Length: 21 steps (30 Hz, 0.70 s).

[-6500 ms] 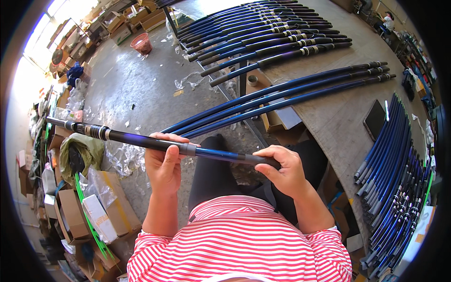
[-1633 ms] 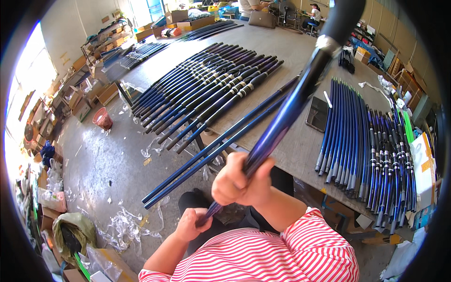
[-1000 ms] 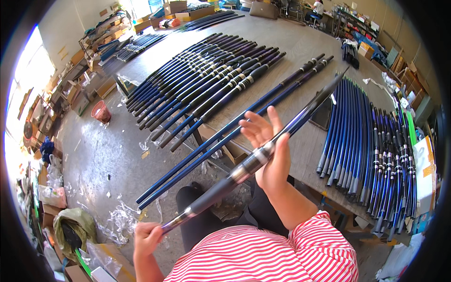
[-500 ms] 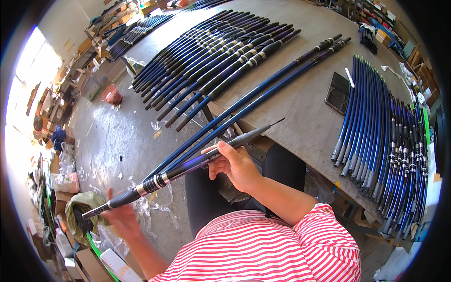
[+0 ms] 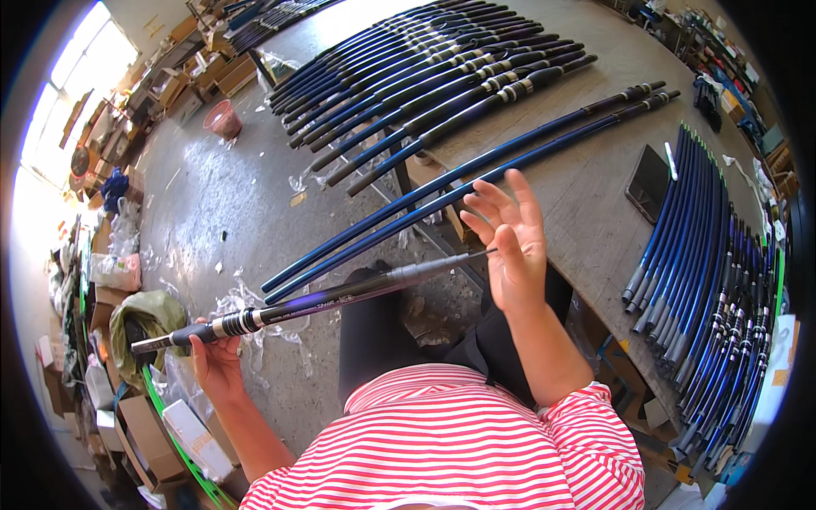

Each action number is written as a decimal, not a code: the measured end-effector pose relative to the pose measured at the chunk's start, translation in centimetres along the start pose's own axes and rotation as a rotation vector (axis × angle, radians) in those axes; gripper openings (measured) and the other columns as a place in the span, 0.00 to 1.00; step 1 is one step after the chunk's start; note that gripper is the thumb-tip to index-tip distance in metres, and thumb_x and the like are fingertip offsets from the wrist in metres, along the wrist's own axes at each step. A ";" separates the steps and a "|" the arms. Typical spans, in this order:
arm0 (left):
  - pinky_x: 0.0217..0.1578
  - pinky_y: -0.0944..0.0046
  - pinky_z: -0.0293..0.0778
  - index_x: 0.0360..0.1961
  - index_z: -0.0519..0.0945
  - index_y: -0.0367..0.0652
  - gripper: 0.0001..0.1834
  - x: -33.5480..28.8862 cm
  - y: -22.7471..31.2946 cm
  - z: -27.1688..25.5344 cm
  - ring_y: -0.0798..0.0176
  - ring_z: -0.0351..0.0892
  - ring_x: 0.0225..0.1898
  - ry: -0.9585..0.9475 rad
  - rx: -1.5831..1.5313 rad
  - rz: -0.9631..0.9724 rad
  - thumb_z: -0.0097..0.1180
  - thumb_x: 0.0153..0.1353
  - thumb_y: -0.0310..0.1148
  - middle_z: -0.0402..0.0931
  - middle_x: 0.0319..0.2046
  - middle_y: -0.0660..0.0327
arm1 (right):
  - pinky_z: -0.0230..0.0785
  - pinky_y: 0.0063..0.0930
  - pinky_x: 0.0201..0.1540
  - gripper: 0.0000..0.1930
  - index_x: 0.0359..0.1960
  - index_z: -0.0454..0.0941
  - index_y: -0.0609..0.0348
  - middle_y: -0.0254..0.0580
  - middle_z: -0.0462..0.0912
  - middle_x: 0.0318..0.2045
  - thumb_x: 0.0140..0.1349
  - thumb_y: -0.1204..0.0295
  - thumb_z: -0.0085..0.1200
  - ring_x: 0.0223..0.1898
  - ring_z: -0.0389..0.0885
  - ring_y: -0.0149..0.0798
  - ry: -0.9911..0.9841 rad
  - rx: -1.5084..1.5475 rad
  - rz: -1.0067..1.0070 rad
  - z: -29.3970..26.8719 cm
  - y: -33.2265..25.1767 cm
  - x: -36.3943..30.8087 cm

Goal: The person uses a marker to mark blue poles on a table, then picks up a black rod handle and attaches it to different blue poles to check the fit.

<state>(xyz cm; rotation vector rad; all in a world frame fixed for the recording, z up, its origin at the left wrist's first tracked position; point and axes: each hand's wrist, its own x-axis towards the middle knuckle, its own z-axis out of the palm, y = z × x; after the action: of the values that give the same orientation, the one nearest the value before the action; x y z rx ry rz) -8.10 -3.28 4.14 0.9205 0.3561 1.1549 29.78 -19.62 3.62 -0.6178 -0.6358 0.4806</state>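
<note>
A dark telescopic fishing rod (image 5: 314,299) lies slantwise across my lap, with its grip end to the left and its thin tip to the right. My left hand (image 5: 219,367) is closed around the rod's grip, just below the silver-banded reel seat. My right hand (image 5: 517,246) is raised at the tip, fingers spread; the tip ends against or just in front of the palm, and I cannot tell whether it touches. Beyond, two long blue rod poles (image 5: 476,177) rest on the table (image 5: 586,195) and jut past its edge.
A row of dark rods (image 5: 425,81) covers the table's far left. To the right lie a phone (image 5: 648,183), a bundle of blue rod sections (image 5: 680,246) and more rods (image 5: 735,314). A pink bucket (image 5: 223,121) and plastic scraps (image 5: 242,297) are on the floor; cartons (image 5: 151,433) stand at left.
My left hand has come up and taken hold of the grip. My right hand has let go of the rod's middle, moved right to the tip and opened. The view has shifted slightly.
</note>
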 end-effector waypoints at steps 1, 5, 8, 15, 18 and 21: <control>0.45 0.56 0.76 0.52 0.64 0.30 0.22 -0.1 0.1 0.1 0.54 0.76 0.44 0.017 0.025 0.002 0.45 0.64 0.37 0.73 0.43 0.47 | 0.70 0.30 0.46 0.30 0.57 0.61 0.56 0.45 0.73 0.46 0.53 0.69 0.60 0.44 0.75 0.35 -0.168 -0.158 0.081 0.0 -0.3 0.1; 0.43 0.58 0.77 0.52 0.63 0.31 0.22 -0.3 0.8 -0.1 0.57 0.77 0.42 0.030 0.101 -0.016 0.45 0.64 0.37 0.73 0.42 0.48 | 0.69 0.23 0.32 0.15 0.38 0.78 0.61 0.38 0.79 0.33 0.48 0.72 0.63 0.34 0.77 0.30 -0.703 -0.716 0.260 1.4 -1.8 0.1; 0.35 0.62 0.80 0.52 0.63 0.31 0.22 0.0 1.5 0.2 0.60 0.78 0.35 0.093 0.183 0.025 0.45 0.64 0.39 0.72 0.42 0.42 | 0.65 0.21 0.26 0.13 0.35 0.79 0.63 0.37 0.79 0.26 0.51 0.68 0.60 0.27 0.74 0.27 -0.822 -0.782 0.296 2.0 -1.0 -0.5; 0.52 0.59 0.67 0.62 0.49 0.30 0.52 2.8 -0.9 9.2 0.57 0.70 0.51 -0.156 0.378 0.237 0.59 0.49 0.55 0.60 0.57 0.43 | 0.47 0.13 0.16 0.13 0.33 0.78 0.65 0.26 0.67 0.16 0.60 0.64 0.53 0.16 0.59 0.17 -0.483 0.007 0.961 2.0 1.4 -3.4; 0.51 0.59 0.68 0.60 0.57 0.37 0.41 0.9 -6.8 13.2 0.58 0.71 0.50 -0.426 0.432 -0.035 0.65 0.48 0.38 0.65 0.54 0.47 | 0.44 0.12 0.16 0.14 0.33 0.77 0.65 0.25 0.66 0.17 0.61 0.64 0.52 0.16 0.56 0.16 -0.487 0.135 0.956 4.0 2.0 -4.2; 0.49 0.61 0.69 0.47 0.67 0.37 0.23 0.1 -9.9 15.0 0.59 0.73 0.48 -0.477 0.297 -0.051 0.61 0.50 0.21 0.73 0.44 0.51 | 0.46 0.12 0.16 0.14 0.37 0.77 0.64 0.25 0.67 0.18 0.62 0.64 0.51 0.16 0.58 0.17 -0.475 -0.005 0.850 5.4 1.2 -4.3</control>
<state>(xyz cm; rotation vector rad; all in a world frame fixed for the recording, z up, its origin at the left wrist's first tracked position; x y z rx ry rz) 8.22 -10.77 5.51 1.4020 0.1606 0.8119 22.81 -19.23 4.56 -0.7745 -0.8048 1.4498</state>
